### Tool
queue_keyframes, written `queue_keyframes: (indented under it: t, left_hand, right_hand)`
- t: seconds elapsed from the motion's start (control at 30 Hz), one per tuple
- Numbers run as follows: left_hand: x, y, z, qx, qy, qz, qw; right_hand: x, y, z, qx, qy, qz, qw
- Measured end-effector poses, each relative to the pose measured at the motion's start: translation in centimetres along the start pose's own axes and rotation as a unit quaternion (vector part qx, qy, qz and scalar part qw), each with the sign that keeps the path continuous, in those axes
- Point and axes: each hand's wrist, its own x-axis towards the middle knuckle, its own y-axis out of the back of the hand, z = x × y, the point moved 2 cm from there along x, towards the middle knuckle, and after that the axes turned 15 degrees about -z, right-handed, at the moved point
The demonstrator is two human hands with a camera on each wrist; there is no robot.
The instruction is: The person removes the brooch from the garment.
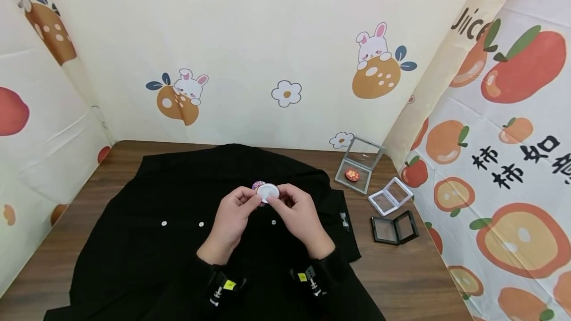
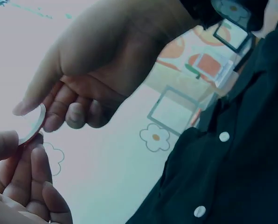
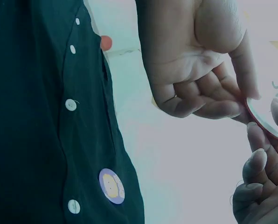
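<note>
Both hands meet above a black shirt [image 1: 147,256] laid out with white buttons. My left hand [image 1: 229,222] pinches the left edge of a small round badge [image 1: 269,191] between thumb and fingers. On its opposite edge, my right hand [image 1: 304,217] pinches it too. The badge's white back faces up in the head view, and its rim looks red in the right wrist view. Just behind it shows a purple badge [image 1: 256,184], partly covered. That purple badge [image 3: 112,186] lies on the shirt near a button in the right wrist view.
On the wooden table [image 1: 415,281], right of the shirt, stand three opened frames. A grey clear case [image 1: 343,182] holds a red patterned badge [image 1: 352,175]. Nearer are a white case [image 1: 381,203] and a black case [image 1: 384,231]. Printed cloth [image 1: 250,63] hangs round the table.
</note>
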Motion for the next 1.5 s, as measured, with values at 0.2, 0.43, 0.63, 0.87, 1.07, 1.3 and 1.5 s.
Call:
queue_keyframes:
  t: [0.2,0.43,0.63,0.87,1.07,1.3,1.5]
  left_hand:
    - [-0.5,0.2,-0.4,0.020,0.002,0.006,0.9998]
    - [-0.9,0.2,0.0,0.043,-0.013,-0.014,0.9989]
    - [-1.3,-0.1,0.9,0.060,-0.025,-0.025,0.9975]
    - [-1.8,-0.6,1.8,0.070,-0.043,-0.033,0.9961]
    - [-2.2,-0.8,2.3,0.079,-0.053,-0.036,0.9949]
    - [-2.4,-1.0,2.5,0.078,-0.062,-0.037,0.9943]
    - [-2.4,-1.0,2.5,0.083,-0.062,-0.032,0.9941]
  right_hand:
    - [-0.3,-0.4,0.1,0.019,0.005,-0.005,1.000]
    - [-0.3,-0.5,-0.2,0.025,0.021,-0.008,0.999]
    - [-0.4,-0.3,-0.7,0.027,0.037,-0.005,0.999]
    - [-0.6,-0.2,-1.5,0.047,0.055,-0.001,0.997]
    - [-0.8,-0.1,-2.5,0.059,0.060,-0.002,0.997]
    - [-0.9,-0.1,-2.8,0.063,0.059,-0.003,0.996]
    - [-0.9,-0.2,-3.0,0.065,0.063,-0.005,0.996]
